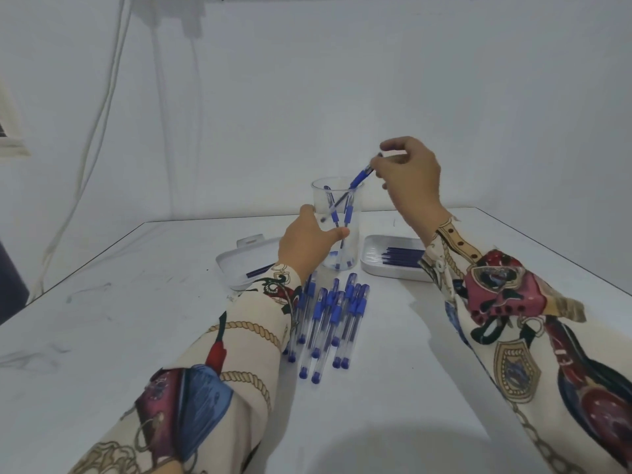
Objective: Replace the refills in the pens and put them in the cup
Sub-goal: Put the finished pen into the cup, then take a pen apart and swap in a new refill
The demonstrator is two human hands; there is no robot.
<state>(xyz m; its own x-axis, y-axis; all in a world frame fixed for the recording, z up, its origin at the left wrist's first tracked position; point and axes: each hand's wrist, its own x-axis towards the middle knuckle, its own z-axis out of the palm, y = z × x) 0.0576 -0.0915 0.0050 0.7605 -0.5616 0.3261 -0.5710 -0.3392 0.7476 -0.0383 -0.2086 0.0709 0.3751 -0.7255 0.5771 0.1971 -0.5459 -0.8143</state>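
With the left hand (307, 239) gripping the cup (337, 224) and the right hand (408, 176) pinching a tilted pen (360, 176), a slanted release could catch the rim and tip it out.

A single head-worn view looks forward and down across a white tabletop (427, 388) from above its near edge, facing the far edge and the white wall (342, 97) behind it. The wide angle bends the left and right edges of the tabletop inward. It sits close: both patterned sleeves (222, 371) fill the lower corners. No second view shares the scene.
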